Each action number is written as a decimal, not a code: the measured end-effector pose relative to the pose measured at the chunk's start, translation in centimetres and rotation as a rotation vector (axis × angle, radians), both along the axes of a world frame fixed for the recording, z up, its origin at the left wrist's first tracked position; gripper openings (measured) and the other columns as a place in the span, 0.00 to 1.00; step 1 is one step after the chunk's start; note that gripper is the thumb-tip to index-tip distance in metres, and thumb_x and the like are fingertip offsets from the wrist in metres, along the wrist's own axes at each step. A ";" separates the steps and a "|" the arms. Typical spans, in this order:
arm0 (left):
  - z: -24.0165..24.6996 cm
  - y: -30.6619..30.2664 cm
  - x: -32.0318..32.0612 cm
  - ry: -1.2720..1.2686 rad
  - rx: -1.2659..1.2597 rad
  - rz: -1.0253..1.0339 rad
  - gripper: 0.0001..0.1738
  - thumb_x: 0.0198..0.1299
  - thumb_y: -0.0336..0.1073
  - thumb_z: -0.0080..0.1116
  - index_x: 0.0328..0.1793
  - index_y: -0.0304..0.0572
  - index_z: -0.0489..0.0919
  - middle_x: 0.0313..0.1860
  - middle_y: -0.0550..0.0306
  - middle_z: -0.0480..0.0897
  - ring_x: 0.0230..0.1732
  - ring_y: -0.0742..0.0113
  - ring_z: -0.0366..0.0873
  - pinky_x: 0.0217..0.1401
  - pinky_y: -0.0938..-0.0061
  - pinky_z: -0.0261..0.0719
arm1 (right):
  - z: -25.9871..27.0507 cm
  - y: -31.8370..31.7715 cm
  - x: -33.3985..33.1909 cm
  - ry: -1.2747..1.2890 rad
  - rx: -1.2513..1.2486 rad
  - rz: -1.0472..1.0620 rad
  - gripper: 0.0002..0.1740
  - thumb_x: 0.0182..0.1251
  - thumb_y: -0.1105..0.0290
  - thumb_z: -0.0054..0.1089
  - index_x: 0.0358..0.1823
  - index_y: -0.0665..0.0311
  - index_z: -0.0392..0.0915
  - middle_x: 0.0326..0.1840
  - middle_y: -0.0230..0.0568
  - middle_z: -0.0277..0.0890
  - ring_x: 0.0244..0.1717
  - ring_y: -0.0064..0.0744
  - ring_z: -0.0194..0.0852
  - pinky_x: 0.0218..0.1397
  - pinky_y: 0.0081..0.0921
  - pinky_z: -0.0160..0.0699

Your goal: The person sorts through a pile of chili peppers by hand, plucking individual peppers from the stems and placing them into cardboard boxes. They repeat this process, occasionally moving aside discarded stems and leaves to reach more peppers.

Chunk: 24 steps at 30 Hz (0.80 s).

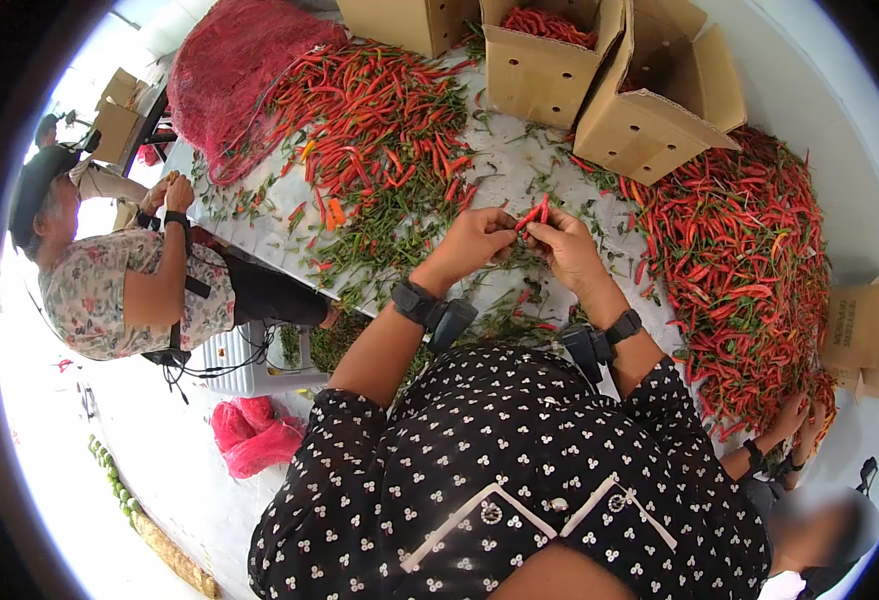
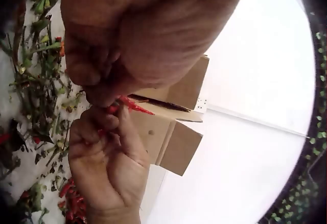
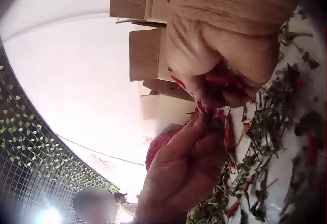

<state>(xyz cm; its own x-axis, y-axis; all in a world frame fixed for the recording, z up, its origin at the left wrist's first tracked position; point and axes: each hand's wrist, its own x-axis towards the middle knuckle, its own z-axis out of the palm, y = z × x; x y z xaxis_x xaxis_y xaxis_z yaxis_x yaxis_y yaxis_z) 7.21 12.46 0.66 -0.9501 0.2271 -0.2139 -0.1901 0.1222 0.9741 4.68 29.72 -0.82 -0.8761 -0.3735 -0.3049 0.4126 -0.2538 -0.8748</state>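
Observation:
Both hands meet over the table, fingertips nearly together around small red chilies [image 1: 533, 216]. My left hand [image 1: 471, 245] pinches at one side of them with thumb and fingers. From the other side my right hand [image 1: 571, 258] grips with curled fingers. In the right wrist view a chili [image 3: 180, 84] sticks out from the right fingers, and more red shows inside that palm. A chili tip [image 2: 140, 107] also points out between the hands in the left wrist view. The fingers hide the stem ends.
Loose chilies [image 1: 379, 120] and green stems lie beyond the hands, by a red mesh sack [image 1: 229, 80]. Cardboard boxes [image 1: 639, 135] stand at the back, one holding chilies. A large chili heap [image 1: 749, 270] fills the right. One person [image 1: 129, 280] stands left; another person's hands [image 1: 794, 420] reach in lower right.

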 end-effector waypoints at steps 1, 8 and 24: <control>-0.1 -0.1 0.0 0.014 0.001 -0.002 0.08 0.56 0.33 0.54 0.35 0.32 0.76 0.21 0.64 0.74 0.22 0.79 0.68 0.23 0.80 0.66 | 0.1 -0.1 0.1 0.033 0.027 0.017 0.08 0.58 0.72 0.56 0.39 0.65 0.74 0.29 0.31 0.74 0.29 0.20 0.69 0.32 0.18 0.67; 0.0 0.7 0.3 0.083 -0.229 -0.004 0.09 0.55 0.33 0.55 0.34 0.32 0.77 0.19 0.63 0.73 0.20 0.79 0.67 0.21 0.79 0.65 | -0.1 -0.1 0.0 0.219 0.236 0.010 0.07 0.57 0.72 0.58 0.36 0.65 0.75 0.28 0.30 0.73 0.26 0.19 0.67 0.31 0.16 0.66; -4.6 -1.8 -1.6 0.781 -0.775 -0.028 0.10 0.50 0.38 0.58 0.34 0.40 0.79 0.32 0.51 0.78 0.30 0.55 0.78 0.34 0.66 0.76 | -4.1 1.8 -1.0 -0.319 -0.270 -0.068 0.04 0.61 0.70 0.52 0.31 0.63 0.73 0.26 0.36 0.74 0.25 0.28 0.72 0.23 0.23 0.64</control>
